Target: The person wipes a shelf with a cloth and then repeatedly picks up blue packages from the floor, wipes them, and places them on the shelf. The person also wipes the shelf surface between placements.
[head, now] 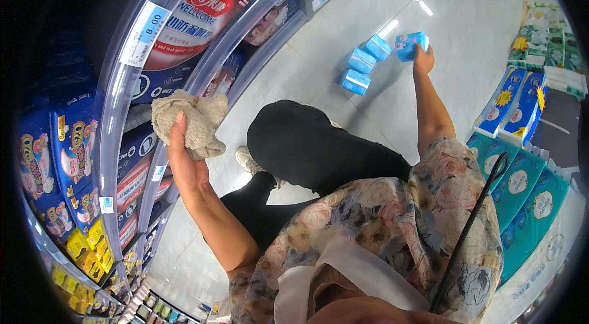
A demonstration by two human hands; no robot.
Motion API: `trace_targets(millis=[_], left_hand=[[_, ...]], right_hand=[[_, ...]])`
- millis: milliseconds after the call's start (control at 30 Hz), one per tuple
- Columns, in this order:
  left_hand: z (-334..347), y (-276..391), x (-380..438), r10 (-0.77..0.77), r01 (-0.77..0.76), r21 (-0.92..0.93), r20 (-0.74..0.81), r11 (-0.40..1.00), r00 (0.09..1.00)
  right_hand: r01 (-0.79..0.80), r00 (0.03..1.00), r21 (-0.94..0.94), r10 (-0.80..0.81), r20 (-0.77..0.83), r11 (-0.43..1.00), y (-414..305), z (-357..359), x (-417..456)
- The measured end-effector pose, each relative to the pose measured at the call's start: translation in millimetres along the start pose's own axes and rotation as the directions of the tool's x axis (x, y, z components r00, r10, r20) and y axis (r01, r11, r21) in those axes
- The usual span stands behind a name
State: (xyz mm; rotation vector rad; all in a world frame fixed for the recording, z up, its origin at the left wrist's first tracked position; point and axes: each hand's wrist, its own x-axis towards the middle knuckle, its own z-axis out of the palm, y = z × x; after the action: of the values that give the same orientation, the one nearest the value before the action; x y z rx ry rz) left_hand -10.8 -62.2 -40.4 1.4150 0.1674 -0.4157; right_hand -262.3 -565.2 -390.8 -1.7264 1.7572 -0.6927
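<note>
My left hand (186,154) grips a crumpled beige terry cloth (202,128) beside the shelf edges, its thumb lying over the fabric. Out to the right, my right hand (424,59) holds a blue plastic-wrapped pack (407,46) above the pale tiled floor. Several similar blue packs stand close together on the floor to the left of that pack: one at the top (379,47), one in the middle (361,60) and one at the bottom (355,82). My right fingers are partly hidden behind the held pack.
Curved-looking store shelves (156,48) with clear price strips run along the left, stocked with large care-product packs (184,25) and dark blue packs (76,149). Tissue packs in blue (511,103) and teal (520,181) are stacked on the right. My bent knee (290,140) is between my arms.
</note>
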Motion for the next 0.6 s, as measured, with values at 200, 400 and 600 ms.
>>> trace_targets(millis=[200,400,600], left_hand=[[5,-3,-3,-0.019,0.020,-0.023,0.044,1.000,0.999],[6,2,-13,0.003,0.000,-0.043,0.084,0.999,0.996],[-9,13,-20,0.090,-0.084,-0.074,0.069,0.994,0.994]], right_hand=[[-0.268,0.950,0.717,0.050,0.309,0.644,-91,-67,11],[-0.160,0.817,0.846,-0.414,0.402,0.508,-215,-112,-36],[0.016,0.488,0.935,-0.819,0.301,0.353,-343,-149,-134]])
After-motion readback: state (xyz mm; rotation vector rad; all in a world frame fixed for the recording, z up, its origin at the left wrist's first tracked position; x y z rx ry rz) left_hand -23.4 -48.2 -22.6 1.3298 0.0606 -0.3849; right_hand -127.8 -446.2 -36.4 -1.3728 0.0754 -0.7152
